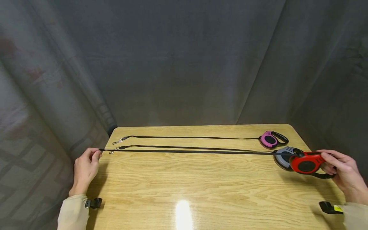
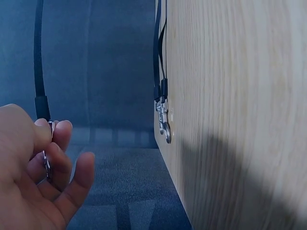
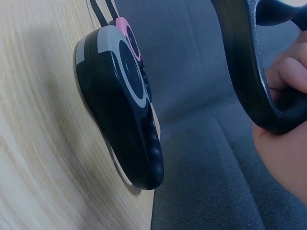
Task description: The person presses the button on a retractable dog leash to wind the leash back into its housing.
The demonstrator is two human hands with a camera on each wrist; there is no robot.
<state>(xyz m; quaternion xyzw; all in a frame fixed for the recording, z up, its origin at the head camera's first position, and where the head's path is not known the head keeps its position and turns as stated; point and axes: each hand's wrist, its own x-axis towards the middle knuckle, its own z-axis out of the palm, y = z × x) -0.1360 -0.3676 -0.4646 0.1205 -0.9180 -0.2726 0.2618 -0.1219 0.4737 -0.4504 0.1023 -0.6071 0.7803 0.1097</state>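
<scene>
My right hand (image 1: 342, 169) grips the handle of a red and black retractable leash (image 1: 306, 163), held just above the table's right side; its black handle (image 3: 249, 67) fills the right wrist view. Its black strap (image 1: 187, 151) runs taut across the table to my left hand (image 1: 86, 166), which pinches the metal clip end (image 2: 48, 125) off the left edge. A grey leash case (image 1: 283, 156) lies under the red one, its strap stretched leftward to a clip (image 1: 113, 150). A pink leash (image 1: 270, 139) lies behind, with its clip (image 1: 118, 140) at the far left.
The wooden table (image 1: 201, 191) has a glare spot near its front middle. Grey curtain (image 1: 184, 64) hangs behind and on both sides. The two resting clips (image 2: 164, 122) lie right at the table's left edge. Black wrist camera mounts sit at both sleeves.
</scene>
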